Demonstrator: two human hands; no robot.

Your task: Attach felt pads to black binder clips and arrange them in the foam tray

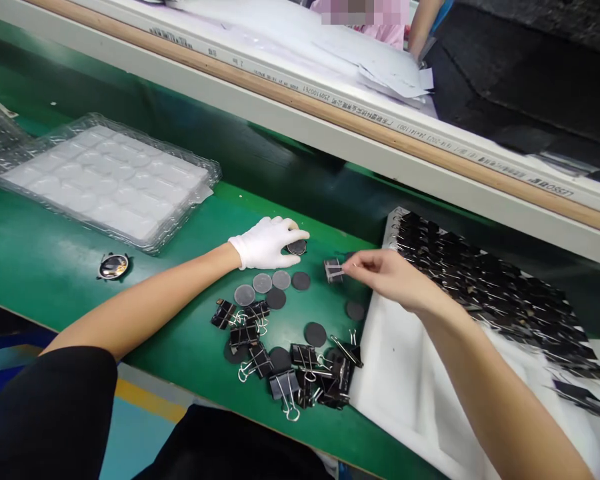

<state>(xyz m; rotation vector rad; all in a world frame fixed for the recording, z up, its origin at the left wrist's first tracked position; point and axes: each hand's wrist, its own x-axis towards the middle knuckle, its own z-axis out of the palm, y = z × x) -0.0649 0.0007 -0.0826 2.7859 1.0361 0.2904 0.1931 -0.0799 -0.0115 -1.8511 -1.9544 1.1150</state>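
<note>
My left hand (267, 243), in a white glove, rests on the green bench with its thumb and fingers around a round watch case (297, 247) that has a dark face. Between the thumb and fingertips of my bare right hand (380, 273) is a black binder clip (334, 270), held by its wire handles just right of the case. Clear round discs (263, 283) and black round discs (301, 281) lie in front of my left hand. Nearer to me is a loose pile of black binder clips (305, 360). Another watch case (114, 267) lies alone at the left.
Clear plastic trays (115, 177) are stacked at the back left. A white tray (395, 360) at the right has rows of black binder clips (480, 293) along it. Behind the bench runs a white and wooden rail (300, 93); another person in pink (385, 27) is beyond it.
</note>
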